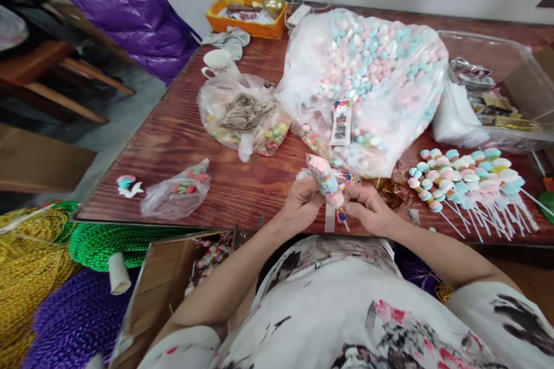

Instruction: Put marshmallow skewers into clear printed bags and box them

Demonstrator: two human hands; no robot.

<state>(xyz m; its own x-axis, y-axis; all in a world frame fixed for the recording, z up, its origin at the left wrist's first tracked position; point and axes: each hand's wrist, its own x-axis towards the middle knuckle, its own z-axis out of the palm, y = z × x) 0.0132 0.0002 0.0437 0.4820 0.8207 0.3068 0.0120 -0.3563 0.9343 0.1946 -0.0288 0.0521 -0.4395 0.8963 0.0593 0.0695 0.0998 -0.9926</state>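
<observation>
Marshmallow stick (328, 183) in a clear wrapper (310, 159), tilted between both hands above the table (242, 199).

Left hand (303, 203) grasps its side; right hand (366, 206) pinches low, beside a small tag (341, 217). Closing the wrapper's neck seems under way, which calls for a firm pinch there. Beyond, a big clear bag (303, 49) holds pastel marshmallows (367, 46), a smaller bag (210, 105) colourful pieces (277, 134), a clear bin (485, 38) packets (471, 76).

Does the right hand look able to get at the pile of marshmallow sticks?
Probably yes: the pile of marshmallow sticks lies near the right hand, with only low gold strips and a scrap between. That hand holds the wrapped marshmallow stick, so it may need to let go first.
</observation>
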